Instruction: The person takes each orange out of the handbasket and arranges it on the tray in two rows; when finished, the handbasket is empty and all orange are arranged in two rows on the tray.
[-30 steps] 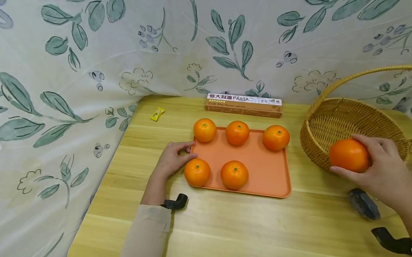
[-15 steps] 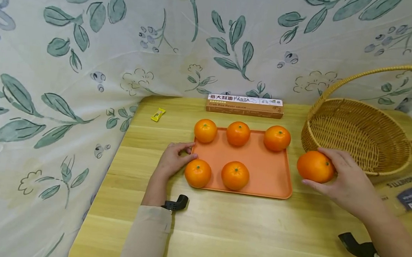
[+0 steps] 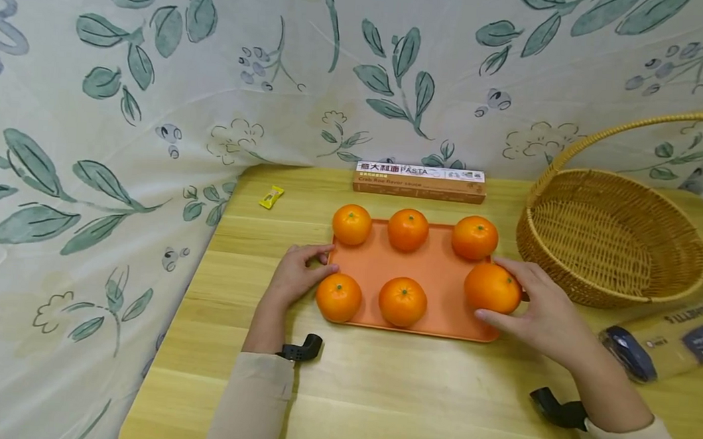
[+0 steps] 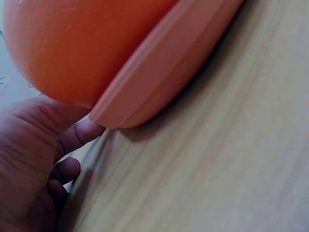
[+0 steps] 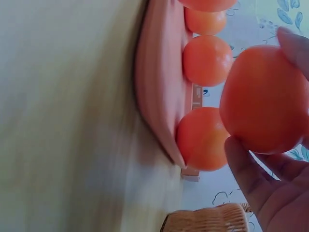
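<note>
My right hand (image 3: 548, 312) holds an orange (image 3: 492, 288) between thumb and fingers over the right end of the salmon-coloured tray (image 3: 438, 278). In the right wrist view this orange (image 5: 265, 99) hangs above the tray's level, apart from the tray's side wall (image 5: 161, 72). At the tray's left edge, my left hand (image 3: 293, 276) grips the rim with thumb and fingertips. The left wrist view shows its fingers at the tray's corner (image 4: 145, 92), partly hidden by an orange (image 4: 82, 43). Three oranges line the tray's back; two more, including a middle one (image 3: 403, 302), sit along the front.
A wicker basket (image 3: 610, 279) with a tall handle stands right of the tray. In front of it lies a spaghetti bag (image 3: 676, 337). Behind the tray is a long pasta box (image 3: 420, 182). A small yellow wrapped packet (image 3: 271, 196) lies at the back left, near the patterned cloth (image 3: 214, 90).
My right hand has carried the orange leftward from the basket to over the tray's right end. The left hand has stayed at the tray's left rim.
</note>
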Demonstrator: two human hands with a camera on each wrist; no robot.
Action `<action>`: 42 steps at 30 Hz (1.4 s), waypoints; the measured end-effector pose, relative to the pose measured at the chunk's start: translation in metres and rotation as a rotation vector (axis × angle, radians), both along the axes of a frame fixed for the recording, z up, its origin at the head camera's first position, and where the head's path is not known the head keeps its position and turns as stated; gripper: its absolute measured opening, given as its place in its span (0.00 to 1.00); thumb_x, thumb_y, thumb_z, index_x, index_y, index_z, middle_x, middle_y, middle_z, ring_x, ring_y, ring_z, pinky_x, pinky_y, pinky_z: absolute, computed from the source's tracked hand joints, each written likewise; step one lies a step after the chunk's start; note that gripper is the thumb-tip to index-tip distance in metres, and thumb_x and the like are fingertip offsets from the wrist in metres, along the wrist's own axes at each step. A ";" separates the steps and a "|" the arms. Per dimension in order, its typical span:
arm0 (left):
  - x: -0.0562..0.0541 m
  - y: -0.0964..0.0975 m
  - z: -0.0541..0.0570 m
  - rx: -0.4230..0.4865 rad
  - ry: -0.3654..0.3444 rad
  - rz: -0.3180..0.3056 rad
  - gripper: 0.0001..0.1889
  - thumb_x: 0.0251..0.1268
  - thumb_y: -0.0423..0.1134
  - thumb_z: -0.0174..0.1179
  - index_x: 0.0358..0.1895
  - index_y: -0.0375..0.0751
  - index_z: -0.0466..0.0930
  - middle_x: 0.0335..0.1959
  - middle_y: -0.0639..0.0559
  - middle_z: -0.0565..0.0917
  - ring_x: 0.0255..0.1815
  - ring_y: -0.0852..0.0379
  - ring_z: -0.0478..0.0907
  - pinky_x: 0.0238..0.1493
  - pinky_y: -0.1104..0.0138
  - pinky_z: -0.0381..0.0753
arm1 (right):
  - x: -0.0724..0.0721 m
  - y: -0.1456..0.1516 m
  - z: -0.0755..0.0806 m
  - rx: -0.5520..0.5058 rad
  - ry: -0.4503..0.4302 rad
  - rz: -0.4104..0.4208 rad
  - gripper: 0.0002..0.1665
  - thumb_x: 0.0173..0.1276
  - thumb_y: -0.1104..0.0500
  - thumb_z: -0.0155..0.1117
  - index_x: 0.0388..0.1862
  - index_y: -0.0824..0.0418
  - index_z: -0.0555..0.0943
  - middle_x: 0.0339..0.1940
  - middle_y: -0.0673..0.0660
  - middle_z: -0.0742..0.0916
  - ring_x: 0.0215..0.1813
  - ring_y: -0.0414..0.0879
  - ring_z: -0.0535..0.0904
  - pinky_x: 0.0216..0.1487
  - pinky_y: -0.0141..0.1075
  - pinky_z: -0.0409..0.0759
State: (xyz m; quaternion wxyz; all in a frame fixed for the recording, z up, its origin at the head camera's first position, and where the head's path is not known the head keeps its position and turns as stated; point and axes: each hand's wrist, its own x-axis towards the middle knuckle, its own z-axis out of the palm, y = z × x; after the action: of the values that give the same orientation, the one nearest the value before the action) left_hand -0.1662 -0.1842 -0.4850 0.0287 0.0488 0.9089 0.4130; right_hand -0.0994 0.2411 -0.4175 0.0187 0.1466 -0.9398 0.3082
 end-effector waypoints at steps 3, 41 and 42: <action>0.000 0.001 0.001 0.002 -0.005 -0.006 0.24 0.63 0.52 0.72 0.63 0.54 0.84 0.43 0.56 0.84 0.42 0.55 0.67 0.46 0.63 0.65 | -0.003 -0.001 0.000 -0.004 -0.002 0.025 0.54 0.53 0.43 0.84 0.74 0.57 0.70 0.62 0.61 0.78 0.55 0.56 0.79 0.48 0.41 0.80; -0.001 0.001 -0.001 -0.005 -0.017 0.009 0.24 0.64 0.53 0.71 0.62 0.55 0.84 0.42 0.56 0.83 0.42 0.54 0.67 0.45 0.62 0.64 | -0.004 -0.007 -0.005 0.123 -0.172 0.221 0.54 0.50 0.43 0.85 0.74 0.51 0.71 0.62 0.65 0.75 0.57 0.60 0.79 0.56 0.60 0.77; -0.001 0.001 -0.001 -0.006 -0.016 0.009 0.24 0.64 0.53 0.71 0.62 0.55 0.84 0.42 0.57 0.83 0.42 0.54 0.67 0.45 0.62 0.64 | -0.004 -0.007 -0.005 0.121 -0.178 0.222 0.54 0.50 0.42 0.85 0.74 0.51 0.70 0.63 0.64 0.75 0.57 0.60 0.79 0.56 0.61 0.77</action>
State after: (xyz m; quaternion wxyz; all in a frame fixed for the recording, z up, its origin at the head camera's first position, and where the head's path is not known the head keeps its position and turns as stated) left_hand -0.1672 -0.1830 -0.4860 0.0345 0.0414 0.9102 0.4107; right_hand -0.1038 0.2337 -0.4225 -0.1075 0.2225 -0.9327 0.2627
